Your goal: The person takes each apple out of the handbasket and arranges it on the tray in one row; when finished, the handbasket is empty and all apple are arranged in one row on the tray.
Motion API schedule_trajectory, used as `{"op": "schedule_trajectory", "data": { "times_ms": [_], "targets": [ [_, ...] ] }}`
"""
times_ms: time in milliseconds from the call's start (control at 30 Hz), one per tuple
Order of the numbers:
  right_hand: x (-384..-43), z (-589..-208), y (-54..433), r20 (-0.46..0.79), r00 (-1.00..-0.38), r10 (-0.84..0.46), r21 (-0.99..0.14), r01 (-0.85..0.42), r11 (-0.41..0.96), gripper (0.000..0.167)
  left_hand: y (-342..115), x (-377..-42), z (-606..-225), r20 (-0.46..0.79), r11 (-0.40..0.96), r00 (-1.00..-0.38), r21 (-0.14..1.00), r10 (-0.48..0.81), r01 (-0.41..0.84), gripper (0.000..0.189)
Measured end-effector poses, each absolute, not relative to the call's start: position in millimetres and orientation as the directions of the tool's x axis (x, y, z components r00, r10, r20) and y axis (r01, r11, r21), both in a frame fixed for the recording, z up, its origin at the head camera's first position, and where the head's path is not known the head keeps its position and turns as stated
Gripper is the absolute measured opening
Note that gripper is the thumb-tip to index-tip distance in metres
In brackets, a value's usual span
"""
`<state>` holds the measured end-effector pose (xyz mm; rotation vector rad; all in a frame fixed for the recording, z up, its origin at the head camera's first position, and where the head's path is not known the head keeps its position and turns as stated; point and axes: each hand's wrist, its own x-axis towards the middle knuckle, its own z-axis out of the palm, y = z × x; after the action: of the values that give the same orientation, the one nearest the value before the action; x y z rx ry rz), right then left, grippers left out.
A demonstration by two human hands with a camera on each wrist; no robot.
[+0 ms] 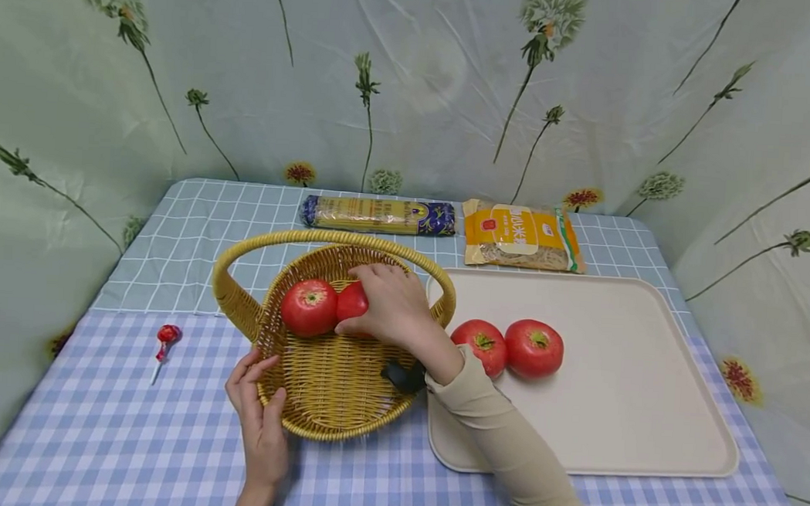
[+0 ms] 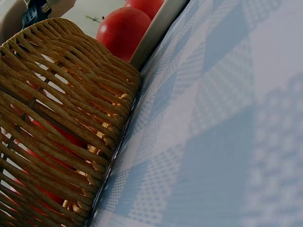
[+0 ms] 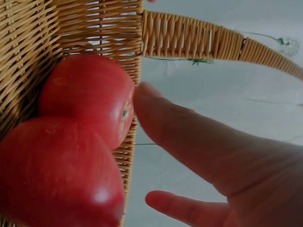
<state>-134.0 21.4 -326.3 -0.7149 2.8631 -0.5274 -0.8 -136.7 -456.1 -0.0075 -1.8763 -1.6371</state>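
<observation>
In the head view a wicker basket with a tall arched handle stands in front of me. Two red apples lie in it: one at the left, the other partly hidden by my right hand. That hand reaches over the rim with thumb and fingers spread about the second apple. The right wrist view shows the thumb beside the apples, with a gap to the nearer one. My left hand rests its fingertips against the basket's near left rim; its fingers are outside the left wrist view.
To the right, a beige tray holds two more apples, partly behind my right forearm. A red lollipop lies left of the basket. A noodle pack and an orange food bag lie at the back.
</observation>
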Motion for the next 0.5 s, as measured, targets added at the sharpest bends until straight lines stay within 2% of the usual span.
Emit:
{"op": "schedule_trajectory", "data": {
  "times_ms": [233,500],
  "targets": [
    [-140,-335,19,-0.102,-0.869,-0.485,-0.318,-0.433,0.843,0.081,-137,0,-455,0.442,0.218,-0.805,0.897,-0.397,0.385,0.038],
    [-145,-346,19,-0.15,-0.87,-0.469,-0.298,-0.412,0.861,0.083,-136,-2,-458,0.473,0.233,-0.785,0.881,-0.4,0.412,0.037]
  ]
}}
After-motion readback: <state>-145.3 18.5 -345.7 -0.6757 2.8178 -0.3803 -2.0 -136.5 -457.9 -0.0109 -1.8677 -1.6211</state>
